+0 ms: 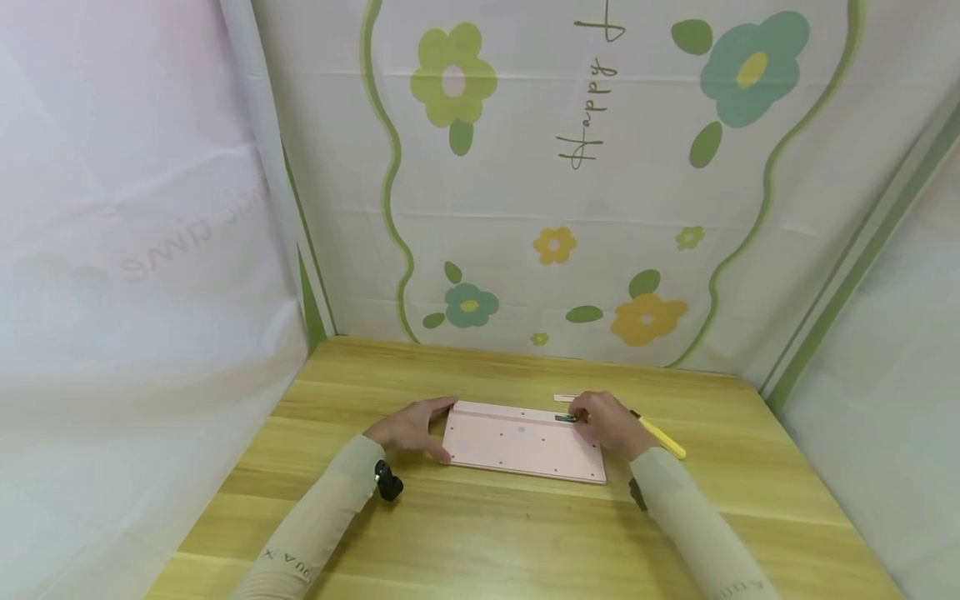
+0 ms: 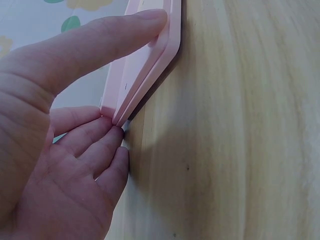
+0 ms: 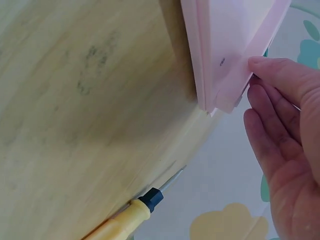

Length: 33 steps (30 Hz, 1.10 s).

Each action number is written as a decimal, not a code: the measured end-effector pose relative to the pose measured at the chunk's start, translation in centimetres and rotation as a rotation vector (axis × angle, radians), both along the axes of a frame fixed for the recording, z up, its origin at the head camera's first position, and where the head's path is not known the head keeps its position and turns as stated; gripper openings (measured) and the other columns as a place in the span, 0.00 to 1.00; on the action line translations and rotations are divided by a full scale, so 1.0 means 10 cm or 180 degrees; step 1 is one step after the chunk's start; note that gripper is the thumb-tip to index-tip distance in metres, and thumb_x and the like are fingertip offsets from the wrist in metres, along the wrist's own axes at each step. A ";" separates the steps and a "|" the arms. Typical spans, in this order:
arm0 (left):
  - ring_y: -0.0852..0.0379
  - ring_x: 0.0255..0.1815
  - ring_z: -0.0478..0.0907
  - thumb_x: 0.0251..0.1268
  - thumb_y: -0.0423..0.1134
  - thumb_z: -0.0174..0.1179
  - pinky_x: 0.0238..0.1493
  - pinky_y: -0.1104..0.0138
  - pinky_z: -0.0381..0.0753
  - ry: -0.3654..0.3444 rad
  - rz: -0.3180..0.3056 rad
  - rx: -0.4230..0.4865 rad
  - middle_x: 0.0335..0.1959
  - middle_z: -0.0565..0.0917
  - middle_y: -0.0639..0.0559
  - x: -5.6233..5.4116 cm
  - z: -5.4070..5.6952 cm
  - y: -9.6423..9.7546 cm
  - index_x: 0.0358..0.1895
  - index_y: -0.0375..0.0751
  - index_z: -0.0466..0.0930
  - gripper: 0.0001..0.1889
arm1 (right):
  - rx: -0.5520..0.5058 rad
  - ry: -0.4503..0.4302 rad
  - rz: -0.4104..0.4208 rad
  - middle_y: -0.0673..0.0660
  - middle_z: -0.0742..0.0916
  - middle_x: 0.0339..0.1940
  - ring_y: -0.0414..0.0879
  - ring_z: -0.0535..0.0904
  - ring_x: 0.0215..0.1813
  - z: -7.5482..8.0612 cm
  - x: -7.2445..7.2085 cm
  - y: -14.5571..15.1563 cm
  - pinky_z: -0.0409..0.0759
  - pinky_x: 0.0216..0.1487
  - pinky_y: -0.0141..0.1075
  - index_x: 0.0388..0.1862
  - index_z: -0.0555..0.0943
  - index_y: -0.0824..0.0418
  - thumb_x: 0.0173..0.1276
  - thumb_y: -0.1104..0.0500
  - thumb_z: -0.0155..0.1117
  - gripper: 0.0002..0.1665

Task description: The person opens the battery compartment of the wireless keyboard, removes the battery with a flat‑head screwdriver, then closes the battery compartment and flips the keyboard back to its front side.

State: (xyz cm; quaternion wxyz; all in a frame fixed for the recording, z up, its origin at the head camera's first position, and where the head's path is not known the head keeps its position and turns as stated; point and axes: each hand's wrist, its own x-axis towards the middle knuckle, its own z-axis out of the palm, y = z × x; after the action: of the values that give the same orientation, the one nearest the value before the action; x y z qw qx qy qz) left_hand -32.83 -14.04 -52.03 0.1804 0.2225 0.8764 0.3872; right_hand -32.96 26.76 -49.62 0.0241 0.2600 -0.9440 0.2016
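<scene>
A pink keyboard (image 1: 517, 446) lies face down, its raised ridge along the far side and small dark screw spots across its back. My left hand (image 1: 408, 429) holds its left end, thumb by the near corner and fingers at the far corner; the left wrist view shows the thumb over the pink edge (image 2: 145, 65). At the right end of the ridge, my right hand (image 1: 606, 419) pinches a small dark green battery (image 1: 564, 418) between thumb and forefinger. The fingers hide most of the battery and the slot around it.
Just beyond the keyboard lies a small pale pink cover strip (image 1: 564, 398). A yellow-handled screwdriver (image 1: 666, 437) rests on the wooden table (image 1: 480, 533) right of the right hand, its tip pointing away. A printed flower cloth (image 1: 517, 183) hangs behind the table.
</scene>
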 end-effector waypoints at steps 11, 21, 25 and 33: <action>0.40 0.87 0.57 0.45 0.49 0.87 0.86 0.45 0.59 0.0026 -0.0043 -0.0039 0.86 0.60 0.44 -0.01 -0.03 -0.02 0.85 0.45 0.58 0.62 | 0.0293 -0.0251 0.0226 0.51 0.86 0.27 0.40 0.73 0.32 0.12 -0.16 -0.07 0.74 0.35 0.31 0.30 0.89 0.61 0.65 0.74 0.71 0.10; 0.41 0.87 0.57 0.45 0.48 0.87 0.86 0.45 0.58 0.0013 -0.0032 0.0005 0.86 0.61 0.44 -0.03 -0.02 -0.01 0.85 0.44 0.58 0.62 | 0.0694 -0.0375 0.0343 0.54 0.89 0.30 0.40 0.75 0.30 0.38 -0.18 -0.17 0.78 0.33 0.31 0.28 0.89 0.63 0.63 0.73 0.74 0.07; 0.41 0.87 0.57 0.45 0.48 0.87 0.86 0.45 0.59 0.0013 -0.0008 -0.0002 0.86 0.61 0.44 -0.03 -0.02 -0.01 0.85 0.44 0.58 0.62 | 0.0743 -0.0272 0.0371 0.55 0.89 0.31 0.40 0.75 0.31 0.46 -0.22 -0.16 0.78 0.33 0.31 0.30 0.89 0.64 0.62 0.73 0.74 0.06; 0.41 0.87 0.58 0.44 0.48 0.87 0.86 0.46 0.60 0.0013 0.0007 -0.0004 0.86 0.61 0.44 -0.02 0.00 -0.01 0.85 0.43 0.58 0.62 | 0.0410 0.0105 0.0595 0.53 0.87 0.29 0.41 0.74 0.33 0.42 -0.42 -0.21 0.77 0.34 0.32 0.30 0.88 0.63 0.65 0.72 0.73 0.07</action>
State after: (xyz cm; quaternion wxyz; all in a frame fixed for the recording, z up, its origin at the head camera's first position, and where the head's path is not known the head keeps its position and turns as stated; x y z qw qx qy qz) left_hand -33.00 -14.09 -52.02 0.1784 0.2222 0.8772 0.3864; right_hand -37.15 24.70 -45.45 0.0040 0.3512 -0.9261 0.1376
